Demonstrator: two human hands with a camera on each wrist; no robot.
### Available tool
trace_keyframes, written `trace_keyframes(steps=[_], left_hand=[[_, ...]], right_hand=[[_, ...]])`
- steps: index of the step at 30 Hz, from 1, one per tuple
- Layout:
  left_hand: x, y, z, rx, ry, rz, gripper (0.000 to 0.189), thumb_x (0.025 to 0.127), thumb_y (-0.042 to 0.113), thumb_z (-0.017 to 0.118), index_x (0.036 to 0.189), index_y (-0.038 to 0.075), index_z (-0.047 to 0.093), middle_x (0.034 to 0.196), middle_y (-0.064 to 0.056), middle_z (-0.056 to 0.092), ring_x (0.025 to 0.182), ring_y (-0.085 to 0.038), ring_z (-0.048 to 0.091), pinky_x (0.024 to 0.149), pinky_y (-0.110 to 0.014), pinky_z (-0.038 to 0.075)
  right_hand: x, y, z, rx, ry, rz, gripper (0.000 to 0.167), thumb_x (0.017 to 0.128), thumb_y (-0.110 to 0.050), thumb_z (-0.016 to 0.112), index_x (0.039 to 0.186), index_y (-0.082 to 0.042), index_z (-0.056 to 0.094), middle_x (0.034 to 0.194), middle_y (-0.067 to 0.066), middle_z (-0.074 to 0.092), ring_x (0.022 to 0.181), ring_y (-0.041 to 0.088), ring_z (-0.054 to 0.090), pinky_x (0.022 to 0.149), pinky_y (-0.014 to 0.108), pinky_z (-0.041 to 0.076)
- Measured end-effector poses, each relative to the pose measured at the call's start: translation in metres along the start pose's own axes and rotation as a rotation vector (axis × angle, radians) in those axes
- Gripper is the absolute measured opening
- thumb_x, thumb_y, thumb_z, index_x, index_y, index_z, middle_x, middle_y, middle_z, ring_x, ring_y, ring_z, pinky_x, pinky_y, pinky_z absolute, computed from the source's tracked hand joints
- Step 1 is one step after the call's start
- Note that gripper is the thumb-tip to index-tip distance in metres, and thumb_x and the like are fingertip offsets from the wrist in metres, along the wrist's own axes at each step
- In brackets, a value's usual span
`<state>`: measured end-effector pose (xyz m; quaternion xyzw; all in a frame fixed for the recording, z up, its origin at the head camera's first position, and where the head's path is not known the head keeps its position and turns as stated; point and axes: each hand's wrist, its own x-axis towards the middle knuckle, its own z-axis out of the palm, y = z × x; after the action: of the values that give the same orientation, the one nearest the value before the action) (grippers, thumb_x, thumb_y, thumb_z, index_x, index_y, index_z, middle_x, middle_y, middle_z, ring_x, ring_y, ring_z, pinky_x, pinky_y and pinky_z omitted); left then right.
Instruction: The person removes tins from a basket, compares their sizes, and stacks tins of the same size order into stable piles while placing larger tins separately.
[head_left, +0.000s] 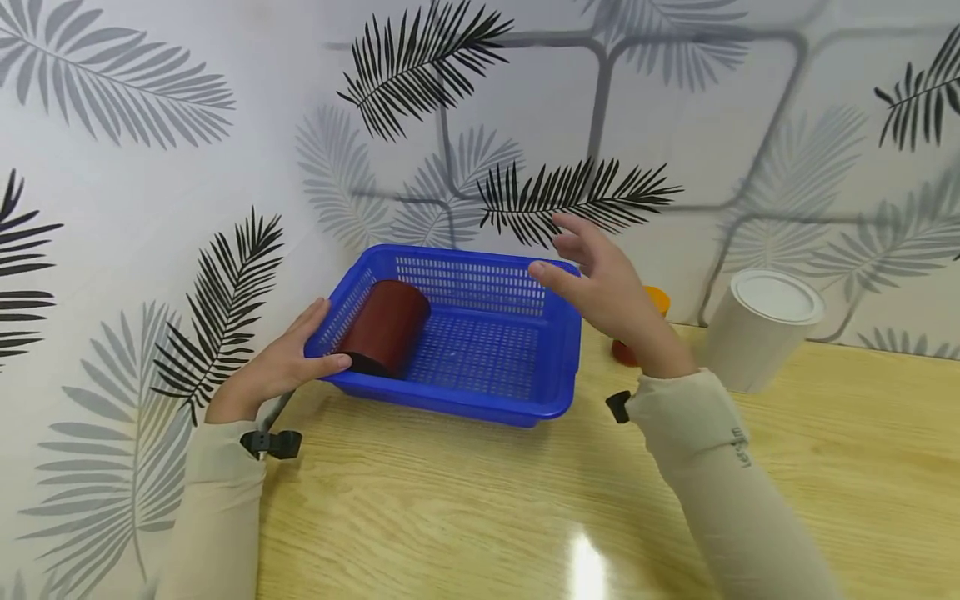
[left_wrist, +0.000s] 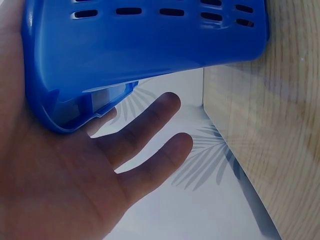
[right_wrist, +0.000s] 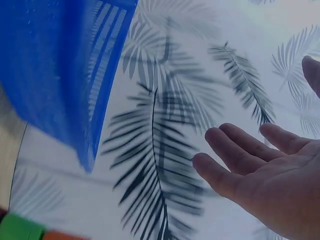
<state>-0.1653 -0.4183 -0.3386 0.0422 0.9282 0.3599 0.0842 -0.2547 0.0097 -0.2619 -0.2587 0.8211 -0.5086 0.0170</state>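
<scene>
A blue plastic basket [head_left: 457, 402] with slotted sides stands on the table near the wall. Inside it, at the left end, a dark red cylinder [head_left: 386, 325] lies on its side. My left hand [head_left: 281, 362] rests against the basket's left end, thumb over the rim near the front corner. In the left wrist view, the basket [left_wrist: 150, 45] sits against the palm and two fingers [left_wrist: 155, 165] extend straight below it. Over the far right corner hovers my right hand [head_left: 600, 279], fingers spread and holding nothing. The right wrist view shows it apart from the basket [right_wrist: 45, 65].
A tall white lidded canister [head_left: 761, 329] stands right of the basket. Partly hidden behind my right wrist are an orange object [head_left: 658, 300] and a red object [head_left: 624, 353]. A green object [right_wrist: 20, 229] shows low in the right wrist view. The leaf-patterned wall [head_left: 525, 125] borders the wooden table [head_left: 420, 500].
</scene>
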Motion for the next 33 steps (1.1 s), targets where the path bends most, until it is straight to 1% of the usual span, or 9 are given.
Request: trace_keyframes(steps=[3, 10, 14, 17, 20, 23, 25, 28, 33], left_hand=[[0.000, -0.001, 0.001, -0.001, 0.002, -0.009, 0.109, 0.092, 0.046, 0.071, 0.163, 0.015, -0.006, 0.168, -0.012, -0.012, 0.152, -0.037, -0.007, 0.113, -0.070, 0.007], [0.001, -0.003, 0.003, -0.025, 0.000, -0.015, 0.110, 0.091, 0.047, 0.071, 0.163, 0.014, -0.005, 0.168, -0.012, -0.012, 0.152, -0.038, -0.007, 0.113, -0.069, 0.006], [0.003, -0.004, 0.002, -0.026, -0.004, -0.001, 0.110, 0.091, 0.046, 0.071, 0.163, 0.014, -0.005, 0.168, -0.011, -0.011, 0.152, -0.037, -0.007, 0.114, -0.069, 0.007], [0.004, -0.004, 0.002, -0.022, -0.006, 0.007, 0.109, 0.091, 0.046, 0.072, 0.163, 0.015, -0.005, 0.168, -0.010, -0.011, 0.152, -0.036, -0.007, 0.114, -0.068, 0.007], [0.006, -0.002, 0.003, -0.018, -0.018, 0.013, 0.109, 0.091, 0.047, 0.071, 0.163, 0.016, -0.005, 0.168, -0.010, -0.011, 0.152, -0.035, -0.007, 0.114, -0.068, 0.007], [0.006, -0.001, 0.001, -0.015, -0.022, 0.012, 0.109, 0.091, 0.048, 0.071, 0.163, 0.016, -0.005, 0.168, -0.010, -0.011, 0.153, -0.035, -0.007, 0.114, -0.068, 0.007], [0.005, -0.001, -0.001, -0.012, -0.018, 0.002, 0.109, 0.091, 0.048, 0.071, 0.163, 0.016, -0.005, 0.168, -0.010, -0.011, 0.153, -0.035, -0.007, 0.114, -0.068, 0.007], [0.002, -0.001, -0.005, -0.013, -0.011, -0.008, 0.110, 0.091, 0.047, 0.071, 0.163, 0.017, -0.005, 0.168, -0.009, -0.011, 0.152, -0.036, -0.006, 0.114, -0.068, 0.007], [0.000, -0.003, -0.006, -0.031, -0.013, -0.011, 0.110, 0.090, 0.047, 0.072, 0.163, 0.017, -0.005, 0.168, -0.009, -0.011, 0.152, -0.036, -0.006, 0.114, -0.068, 0.008]], right_hand=[[0.017, -0.009, 0.017, -0.025, -0.058, 0.003, 0.074, 0.096, -0.043, 0.068, 0.159, -0.021, 0.033, 0.150, 0.016, 0.047, 0.136, 0.032, 0.047, 0.108, 0.055, 0.039], [0.053, -0.015, 0.055, 0.014, -0.152, 0.073, 0.073, 0.097, -0.048, 0.065, 0.158, -0.023, 0.035, 0.146, 0.012, 0.050, 0.129, 0.027, 0.052, 0.103, 0.049, 0.045], [0.075, -0.005, 0.080, 0.021, -0.211, 0.132, 0.074, 0.098, -0.049, 0.064, 0.159, -0.019, 0.033, 0.145, 0.014, 0.050, 0.126, 0.029, 0.053, 0.101, 0.050, 0.045], [0.089, 0.014, 0.102, 0.060, -0.254, 0.197, 0.072, 0.100, -0.044, 0.062, 0.158, -0.013, 0.034, 0.147, 0.017, 0.049, 0.126, 0.032, 0.054, 0.101, 0.050, 0.044], [0.096, 0.036, 0.121, 0.106, -0.347, 0.322, 0.071, 0.102, -0.039, 0.060, 0.160, -0.010, 0.030, 0.151, 0.018, 0.045, 0.128, 0.037, 0.054, 0.102, 0.052, 0.044], [0.097, 0.049, 0.135, 0.096, -0.465, 0.415, 0.076, 0.102, -0.041, 0.059, 0.162, -0.014, 0.022, 0.153, 0.020, 0.042, 0.128, 0.042, 0.053, 0.102, 0.056, 0.045], [0.098, 0.051, 0.141, 0.086, -0.539, 0.429, 0.079, 0.102, -0.044, 0.059, 0.164, -0.017, 0.017, 0.153, 0.022, 0.041, 0.127, 0.043, 0.053, 0.100, 0.057, 0.045], [0.100, 0.047, 0.147, 0.104, -0.615, 0.421, 0.083, 0.101, -0.048, 0.058, 0.164, -0.021, 0.012, 0.150, 0.024, 0.044, 0.125, 0.042, 0.055, 0.098, 0.055, 0.047], [0.100, 0.041, 0.155, 0.102, -0.702, 0.450, 0.088, 0.099, -0.047, 0.062, 0.165, -0.023, 0.008, 0.149, 0.025, 0.045, 0.126, 0.041, 0.055, 0.099, 0.053, 0.047]])
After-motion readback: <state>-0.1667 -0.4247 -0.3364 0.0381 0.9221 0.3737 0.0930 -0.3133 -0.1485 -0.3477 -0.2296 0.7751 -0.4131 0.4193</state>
